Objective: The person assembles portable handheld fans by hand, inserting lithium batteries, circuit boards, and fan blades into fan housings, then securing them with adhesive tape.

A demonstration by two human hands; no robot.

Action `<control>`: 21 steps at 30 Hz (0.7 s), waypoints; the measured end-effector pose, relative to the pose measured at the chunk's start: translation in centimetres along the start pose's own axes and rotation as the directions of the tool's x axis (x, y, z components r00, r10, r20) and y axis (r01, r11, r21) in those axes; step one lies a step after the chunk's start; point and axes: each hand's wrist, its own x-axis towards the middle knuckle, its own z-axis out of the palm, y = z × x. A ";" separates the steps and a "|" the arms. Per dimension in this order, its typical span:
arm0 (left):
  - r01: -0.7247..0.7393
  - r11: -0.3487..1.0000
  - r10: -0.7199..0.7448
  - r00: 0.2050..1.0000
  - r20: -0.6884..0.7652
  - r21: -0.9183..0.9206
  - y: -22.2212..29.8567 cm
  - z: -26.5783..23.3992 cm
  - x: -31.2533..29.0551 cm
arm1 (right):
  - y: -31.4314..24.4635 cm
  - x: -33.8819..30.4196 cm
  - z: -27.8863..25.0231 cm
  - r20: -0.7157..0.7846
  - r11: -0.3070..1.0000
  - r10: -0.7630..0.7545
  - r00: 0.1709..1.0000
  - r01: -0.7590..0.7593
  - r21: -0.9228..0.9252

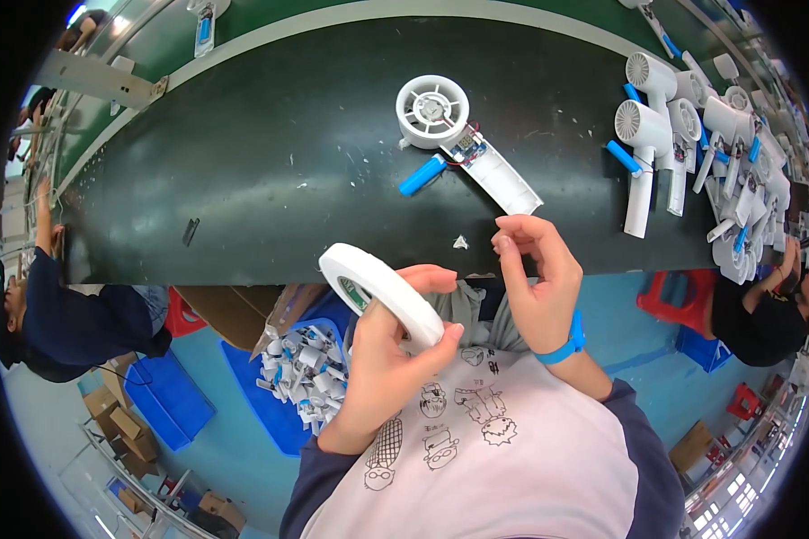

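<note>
Just below the dark green workbench point(270, 171), left hand point(388, 359) grips a white tape roll point(382, 292) (tilted); right hand point(535, 274) beside it, fingertips pinched, its hold unclear.

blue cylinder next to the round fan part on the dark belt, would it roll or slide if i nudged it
The blue cylinder lies on its side, so a sideways nudge would probably make it roll. Thin wires seem to run from it toward the open white handle shell, which might drag along. It looks smooth and could be heavy for its size, if it is a battery.
</note>
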 end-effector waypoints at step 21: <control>-0.045 0.995 0.032 0.990 0.140 0.088 0.8 0.9 1.9 | -1.4 -1.4 -2.4 0.074 0.993 -0.074 0.994 0.081 -0.091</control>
